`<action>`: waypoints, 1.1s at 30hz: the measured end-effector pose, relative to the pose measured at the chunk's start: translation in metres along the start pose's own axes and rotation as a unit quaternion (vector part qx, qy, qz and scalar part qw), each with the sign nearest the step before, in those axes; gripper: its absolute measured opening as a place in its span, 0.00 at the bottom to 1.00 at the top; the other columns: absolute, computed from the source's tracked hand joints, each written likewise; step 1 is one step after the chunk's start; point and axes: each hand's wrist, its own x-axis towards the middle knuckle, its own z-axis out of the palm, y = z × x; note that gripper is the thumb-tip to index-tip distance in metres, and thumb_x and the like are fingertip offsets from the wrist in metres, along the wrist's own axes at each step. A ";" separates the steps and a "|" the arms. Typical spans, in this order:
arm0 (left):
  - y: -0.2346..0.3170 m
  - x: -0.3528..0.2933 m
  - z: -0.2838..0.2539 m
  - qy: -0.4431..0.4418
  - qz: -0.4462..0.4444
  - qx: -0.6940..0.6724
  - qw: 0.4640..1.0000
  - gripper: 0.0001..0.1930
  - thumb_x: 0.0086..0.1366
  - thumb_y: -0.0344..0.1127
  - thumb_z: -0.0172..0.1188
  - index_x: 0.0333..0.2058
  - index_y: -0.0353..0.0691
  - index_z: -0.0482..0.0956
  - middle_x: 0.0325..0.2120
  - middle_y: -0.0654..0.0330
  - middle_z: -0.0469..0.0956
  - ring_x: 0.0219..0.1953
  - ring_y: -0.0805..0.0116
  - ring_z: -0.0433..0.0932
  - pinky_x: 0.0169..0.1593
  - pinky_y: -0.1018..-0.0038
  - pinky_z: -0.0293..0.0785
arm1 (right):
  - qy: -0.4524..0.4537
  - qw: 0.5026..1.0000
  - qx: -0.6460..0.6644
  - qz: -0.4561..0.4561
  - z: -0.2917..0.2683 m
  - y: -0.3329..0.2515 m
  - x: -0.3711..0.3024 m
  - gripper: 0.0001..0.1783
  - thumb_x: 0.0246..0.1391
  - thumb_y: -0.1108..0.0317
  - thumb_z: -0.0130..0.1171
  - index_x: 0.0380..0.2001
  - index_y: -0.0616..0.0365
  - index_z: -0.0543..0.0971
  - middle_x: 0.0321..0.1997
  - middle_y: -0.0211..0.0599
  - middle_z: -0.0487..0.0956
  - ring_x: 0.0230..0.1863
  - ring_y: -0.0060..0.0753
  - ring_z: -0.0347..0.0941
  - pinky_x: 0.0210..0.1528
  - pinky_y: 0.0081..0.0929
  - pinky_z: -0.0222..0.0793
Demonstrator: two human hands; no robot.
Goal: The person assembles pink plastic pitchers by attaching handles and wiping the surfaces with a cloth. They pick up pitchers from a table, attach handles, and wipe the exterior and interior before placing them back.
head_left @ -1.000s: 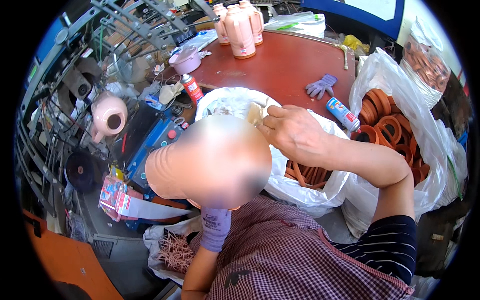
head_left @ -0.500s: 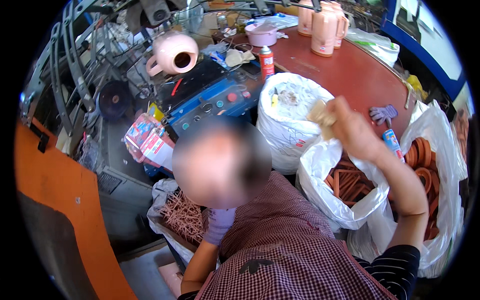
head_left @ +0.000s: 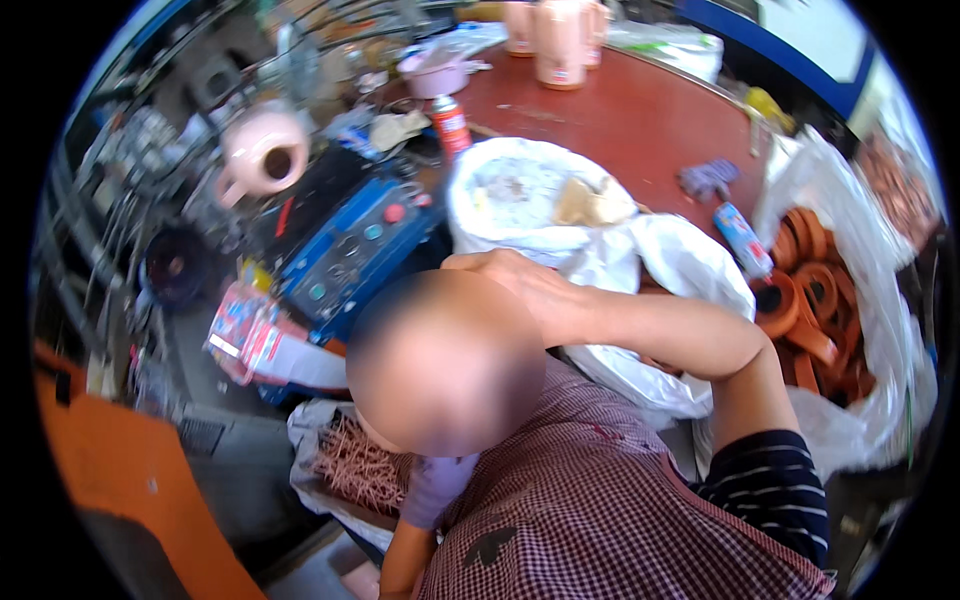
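Note:
A round blurred patch covers the middle of the view. Below it shows the cuff of a purple knitted glove on my left hand, whose fingers are hidden. My bare right hand reaches in from the right at the patch's upper edge, its fingertips hidden too. Something pinkish is smeared inside the patch, its kind unclear. A beige cloth lies on the rim of the white sack, apart from my right hand. Below the left side of the patch, thin pink plastic scraps fill a bag.
An open white bag and a larger bag of reddish-brown rings and handles stand right. Behind are a red table, pink jugs and a spray can. Left are a blue control box, a tilted pink jug and an orange panel.
My right hand has let go of the beige cloth on the white sack and moved left and down to the blurred patch. The whole view has shifted, with the bench things now farther left.

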 end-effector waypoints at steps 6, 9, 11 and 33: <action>0.014 0.011 -0.060 -0.094 -0.020 -0.116 0.989 0.19 0.59 0.33 0.62 0.48 0.32 0.75 0.40 0.52 0.78 0.42 0.59 0.77 0.48 0.65 0.72 | -0.003 0.994 0.073 0.077 -0.033 -0.040 -0.044 0.26 0.47 0.58 0.62 0.49 0.60 0.74 0.48 0.48 0.71 0.48 0.52 0.71 0.46 0.40 0.70; 0.025 0.031 -0.080 -0.142 -0.021 -0.181 0.973 0.18 0.58 0.33 0.63 0.46 0.32 0.76 0.38 0.52 0.79 0.39 0.59 0.77 0.45 0.65 0.73 | 0.017 0.999 0.046 -0.006 -0.047 -0.044 -0.066 0.27 0.48 0.57 0.62 0.50 0.60 0.73 0.50 0.49 0.69 0.48 0.52 0.71 0.45 0.39 0.70; 0.033 0.049 -0.088 -0.176 -0.015 -0.208 0.962 0.18 0.57 0.34 0.64 0.45 0.32 0.76 0.36 0.51 0.79 0.37 0.60 0.77 0.43 0.65 0.73 | 0.023 0.996 0.004 0.082 -0.059 -0.065 -0.089 0.21 0.50 0.64 0.59 0.47 0.61 0.75 0.47 0.47 0.71 0.46 0.51 0.72 0.44 0.39 0.71; 0.099 0.148 -0.108 -0.212 0.075 -0.337 0.914 0.17 0.51 0.28 0.67 0.40 0.31 0.77 0.29 0.59 0.78 0.31 0.70 0.76 0.36 0.74 0.73 | 0.238 0.897 -0.370 0.053 -0.097 -0.131 -0.203 0.10 0.54 0.66 0.54 0.38 0.58 0.76 0.41 0.41 0.76 0.37 0.39 0.76 0.33 0.31 0.75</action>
